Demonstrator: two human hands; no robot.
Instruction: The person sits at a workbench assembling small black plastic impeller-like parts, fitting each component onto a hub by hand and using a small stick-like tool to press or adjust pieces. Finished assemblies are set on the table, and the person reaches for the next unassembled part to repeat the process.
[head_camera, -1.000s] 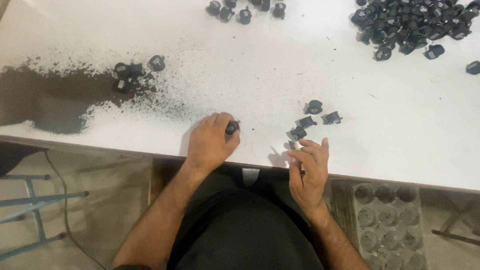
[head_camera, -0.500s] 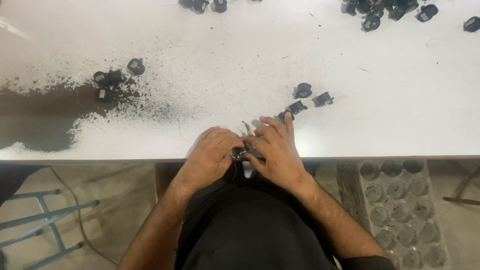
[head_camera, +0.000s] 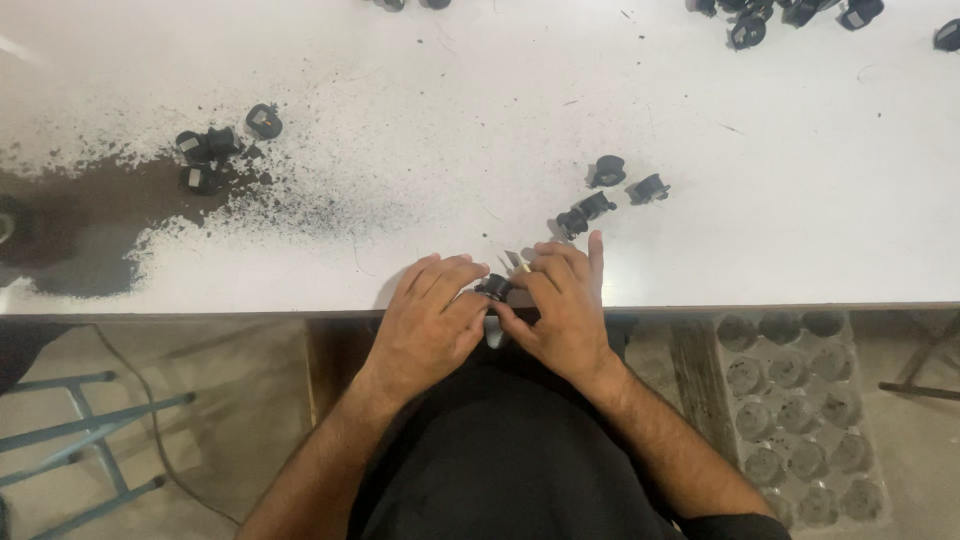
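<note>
We see both hands brought together at the near edge of the white table (head_camera: 700, 120), fingertips meeting over one small black part (head_camera: 494, 287). The left hand (head_camera: 430, 325) curls its fingers onto the part from the left, and the right hand (head_camera: 562, 305) closes on it from the right, so the two are clamped on that single piece between them. The part sits right at the table's near edge, roughly at the middle of the view; it is mostly covered by fingers, so we cannot tell its long axis or which way it points. A thin pale sliver (head_camera: 517, 262) shows just beyond it, by the right hand's fingers, and we cannot make out what it is. Just far and right of the right hand lie three loose black parts (head_camera: 612, 192): one elongated piece with its long axis running near-left to far-right, one rounder piece beyond it, and one to the right of both. On the left, at the edge of a dark powdery smear (head_camera: 90, 215) that spreads over the tabletop, we count four black parts in a cluster (head_camera: 215, 150), three close together and one set slightly to the right. Along the far edge more black parts (head_camera: 790, 15) are cut off by the frame, too many hidden to count. Under the table on the right sits a grey moulded tray (head_camera: 800, 420) with round pockets, and on the left a pale blue metal frame (head_camera: 90, 425) stands on the floor.
</note>
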